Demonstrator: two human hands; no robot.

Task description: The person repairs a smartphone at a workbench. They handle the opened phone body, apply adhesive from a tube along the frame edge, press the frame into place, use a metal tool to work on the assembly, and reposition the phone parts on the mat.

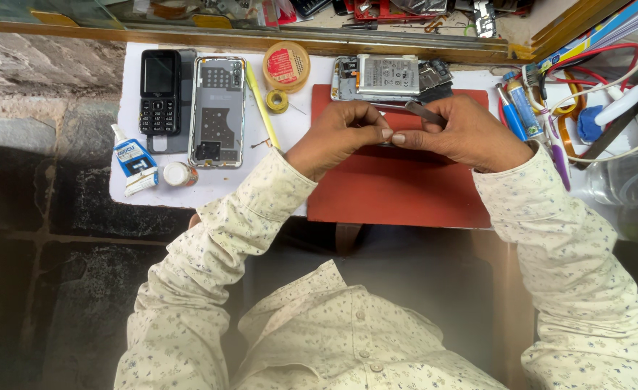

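White board [290,130] topped a small workbench, with a red mat [398,188] laid across it. Over the mat, the left hand [337,135] and right hand [457,133] met fingertip to fingertip, pinching a small part too hidden to identify; the right hand also gripped grey tweezers [426,113]. Just beyond them lay an opened smartphone [391,77] with its battery exposed. Farther left sat a black keypad phone [160,92], a clear phone back cover [218,112], a glue tube [135,160] and a round tin [286,66].
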